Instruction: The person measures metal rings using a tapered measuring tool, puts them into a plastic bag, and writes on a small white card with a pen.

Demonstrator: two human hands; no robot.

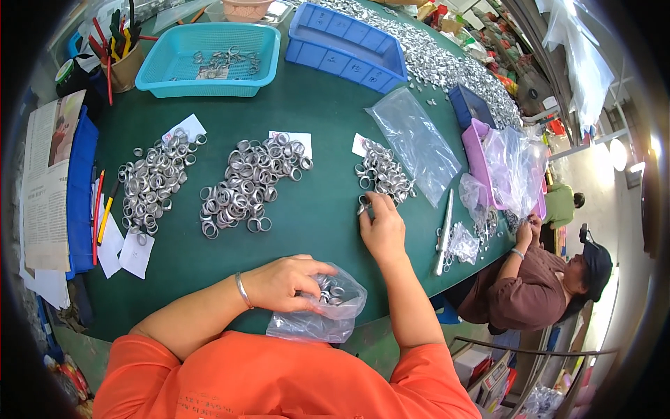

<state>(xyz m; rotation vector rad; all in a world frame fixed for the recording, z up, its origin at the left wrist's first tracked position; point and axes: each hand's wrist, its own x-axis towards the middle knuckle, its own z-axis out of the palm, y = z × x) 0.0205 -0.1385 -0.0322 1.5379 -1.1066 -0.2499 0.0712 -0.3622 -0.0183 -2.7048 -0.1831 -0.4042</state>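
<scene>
Three piles of silvery rings are lying across the green table [321,115]: left pile [155,178], middle pile [244,185], right pile [380,171]. White paper slips are poking out at their far ends. My left hand [283,283] is grasping the clear bag [307,327] by its mouth, at the near edge; loose rings [333,291] are sitting inside. My right hand [384,230] is reaching to the near end of the right pile, fingers curled, tips touching rings; can't tell whether it's pinching one. Far left, a turquoise basket [209,88] is holding a few more rings; just right of it a blue bin [345,61] is standing. A flat clear bag [417,146] is lying right of the right pile. Further right, a white stick-like thing [444,234] is lying near a pink basket [477,155]. A co-worker [527,293] in a dark cap is working at the right edge, both hands near that basket.
</scene>
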